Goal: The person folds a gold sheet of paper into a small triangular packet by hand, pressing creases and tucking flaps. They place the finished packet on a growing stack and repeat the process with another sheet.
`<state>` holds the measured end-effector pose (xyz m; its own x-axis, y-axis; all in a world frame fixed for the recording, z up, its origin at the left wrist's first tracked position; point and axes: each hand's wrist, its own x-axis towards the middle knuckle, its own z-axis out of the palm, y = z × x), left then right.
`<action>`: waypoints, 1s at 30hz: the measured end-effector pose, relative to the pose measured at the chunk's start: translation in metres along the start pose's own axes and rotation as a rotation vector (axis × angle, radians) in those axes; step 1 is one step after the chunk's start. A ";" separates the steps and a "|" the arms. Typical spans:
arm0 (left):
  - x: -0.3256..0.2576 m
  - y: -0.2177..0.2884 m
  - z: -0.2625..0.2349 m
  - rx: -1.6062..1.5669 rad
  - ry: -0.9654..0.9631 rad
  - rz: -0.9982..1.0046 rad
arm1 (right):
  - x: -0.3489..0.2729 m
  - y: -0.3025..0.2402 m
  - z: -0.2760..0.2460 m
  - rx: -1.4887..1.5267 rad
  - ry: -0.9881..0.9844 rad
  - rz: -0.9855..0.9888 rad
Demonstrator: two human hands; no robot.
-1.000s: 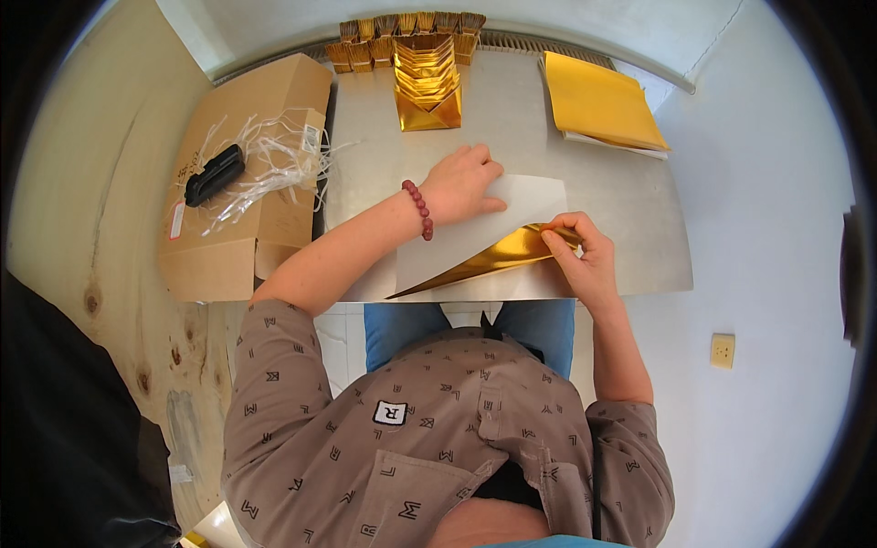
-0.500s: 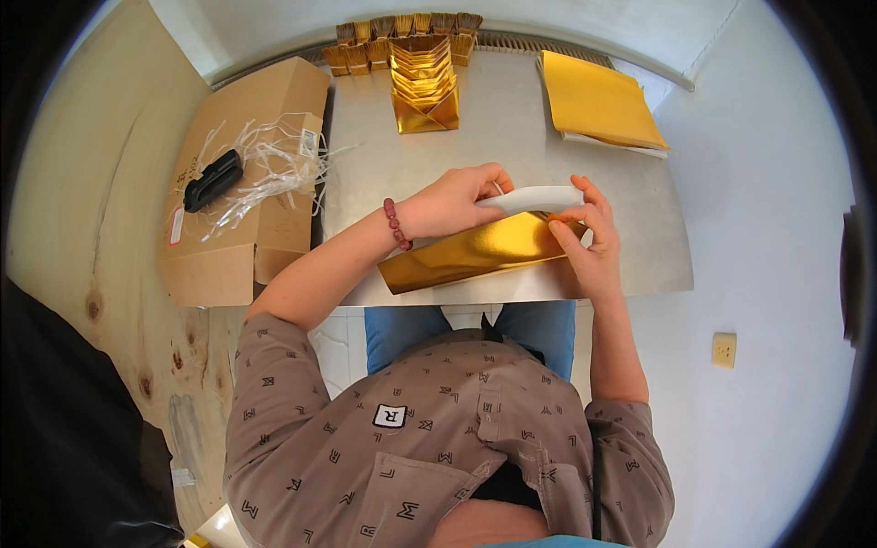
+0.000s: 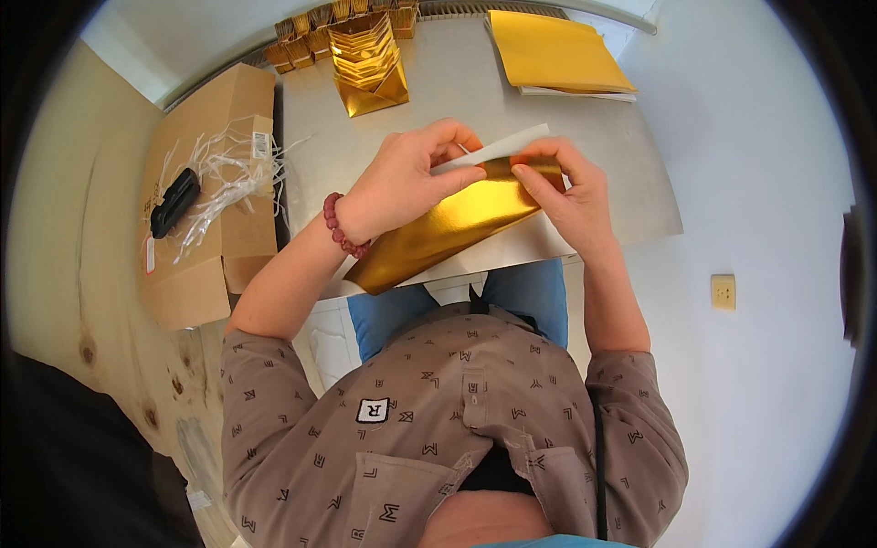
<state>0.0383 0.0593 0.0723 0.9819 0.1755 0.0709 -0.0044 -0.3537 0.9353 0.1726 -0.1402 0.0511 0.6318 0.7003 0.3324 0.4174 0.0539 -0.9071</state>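
Both hands hold a shiny gold sheet of foil paper (image 3: pixel 457 215), pale on its other side, above the near edge of the metal table. Its far edge is bent up so that a white strip of the back (image 3: pixel 512 144) shows. My left hand (image 3: pixel 406 178) pinches this edge with thumb and fingers near the sheet's middle. Close to the right end, my right hand (image 3: pixel 575 187) grips the same edge, its thumb on the gold face. The lower left corner of the sheet tilts down over the table's front edge. Some fingertips are hidden behind the paper.
A stack of folded gold paper pieces (image 3: pixel 370 78) stands at the back, before several tied bundles (image 3: pixel 343 27). Flat gold sheets (image 3: pixel 557 50) lie back right. On the left, a cardboard box (image 3: pixel 206 274) carries white plastic strips (image 3: pixel 228 178) and a black elongated object (image 3: pixel 175 203).
The view has shifted. The sheet is now more slanted, its right end farther away and its left end nearer. The white flap has gone from curved to straighter, both hands still gripping it.
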 end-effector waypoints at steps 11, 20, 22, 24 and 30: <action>-0.018 0.013 0.000 -0.027 0.078 0.047 | 0.004 -0.020 -0.011 0.158 0.035 0.035; -0.010 0.026 0.006 0.087 0.094 0.148 | 0.003 -0.033 -0.005 0.153 0.021 -0.047; -0.011 0.028 0.006 0.064 0.096 0.111 | 0.003 -0.036 -0.006 0.115 0.026 -0.075; -0.013 0.028 0.007 0.044 0.108 0.105 | 0.002 -0.038 -0.007 0.100 0.022 -0.096; -0.012 0.035 0.012 -0.004 0.164 0.201 | 0.004 -0.041 -0.004 0.065 0.020 -0.191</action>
<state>0.0284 0.0340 0.0998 0.9174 0.2488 0.3106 -0.1976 -0.3929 0.8981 0.1608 -0.1424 0.0911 0.5584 0.6588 0.5041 0.4879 0.2306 -0.8419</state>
